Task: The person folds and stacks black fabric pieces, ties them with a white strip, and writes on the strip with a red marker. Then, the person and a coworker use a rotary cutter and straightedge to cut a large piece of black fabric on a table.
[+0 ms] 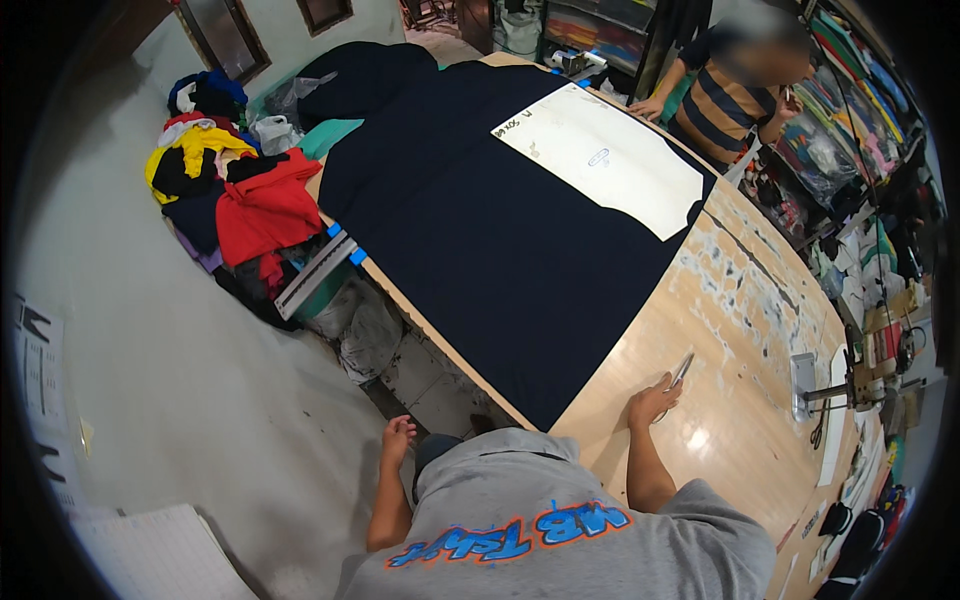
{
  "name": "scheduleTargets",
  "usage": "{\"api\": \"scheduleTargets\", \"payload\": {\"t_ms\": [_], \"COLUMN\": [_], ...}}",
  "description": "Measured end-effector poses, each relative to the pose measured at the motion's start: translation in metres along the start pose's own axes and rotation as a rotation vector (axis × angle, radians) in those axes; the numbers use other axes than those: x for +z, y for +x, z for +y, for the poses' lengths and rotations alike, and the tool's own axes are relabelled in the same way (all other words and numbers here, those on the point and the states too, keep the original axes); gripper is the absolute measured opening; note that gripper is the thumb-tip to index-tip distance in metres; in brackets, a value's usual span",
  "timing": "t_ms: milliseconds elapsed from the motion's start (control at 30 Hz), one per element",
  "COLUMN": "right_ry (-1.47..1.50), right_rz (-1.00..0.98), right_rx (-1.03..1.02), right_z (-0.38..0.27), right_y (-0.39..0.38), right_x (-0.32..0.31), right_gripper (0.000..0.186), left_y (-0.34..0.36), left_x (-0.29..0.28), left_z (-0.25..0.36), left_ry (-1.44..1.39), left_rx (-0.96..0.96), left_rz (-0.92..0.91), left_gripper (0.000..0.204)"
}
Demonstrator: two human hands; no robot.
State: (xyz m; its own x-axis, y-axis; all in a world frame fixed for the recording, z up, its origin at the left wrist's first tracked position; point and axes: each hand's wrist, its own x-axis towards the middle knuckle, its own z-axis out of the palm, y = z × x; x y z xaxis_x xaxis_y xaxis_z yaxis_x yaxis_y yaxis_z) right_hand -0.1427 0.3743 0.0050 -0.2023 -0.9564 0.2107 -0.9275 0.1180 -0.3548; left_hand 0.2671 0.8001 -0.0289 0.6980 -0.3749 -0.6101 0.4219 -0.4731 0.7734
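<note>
My right hand [652,398] is on the bare wooden tabletop [720,330], closed round silver scissors [682,372] that point away from me. My left hand [398,432] hangs off the near table edge, fingers loosely curled apart, with nothing visible in it. Ahead lies a large dark navy cloth [480,250] over much of the table, its near corner between my hands. A white paper pattern piece [600,160] with markings rests on the cloth's far right part. My grey shirt front with a printed design fills the lower middle.
A co-worker [735,115] in stripes is at the far right edge, one hand on it. Heaped coloured fabrics [250,215] and a metal rail [310,275] are at left. A clamped metal device [805,385] sits at right, beside dark-handled scissors [818,430]; stuffed shelves [830,120] stand behind.
</note>
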Motion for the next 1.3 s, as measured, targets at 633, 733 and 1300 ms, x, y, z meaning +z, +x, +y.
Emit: {"api": "scheduleTargets", "payload": {"t_ms": [633,733,1300], "right_ry": [0.233,0.107,-0.277], "right_rz": [-0.144,-0.131,-0.109], "right_rx": [-0.25,-0.167,0.43], "right_z": [-0.239,-0.271,-0.288], "right_y": [-0.116,-0.139,-0.238], "right_x": [-0.005,0.013,0.042], "right_gripper": [0.054,0.055,0.055], "left_y": [0.258,0.327,0.512], "left_x": [0.048,0.038,-0.051], "left_z": [0.344,0.392,0.455], "left_ry": [0.466,0.65,1.174], "left_rx": [0.926,1.073,0.698], "left_rz": [0.032,0.095,-0.022], "left_gripper": [0.029,0.038,0.062]}}
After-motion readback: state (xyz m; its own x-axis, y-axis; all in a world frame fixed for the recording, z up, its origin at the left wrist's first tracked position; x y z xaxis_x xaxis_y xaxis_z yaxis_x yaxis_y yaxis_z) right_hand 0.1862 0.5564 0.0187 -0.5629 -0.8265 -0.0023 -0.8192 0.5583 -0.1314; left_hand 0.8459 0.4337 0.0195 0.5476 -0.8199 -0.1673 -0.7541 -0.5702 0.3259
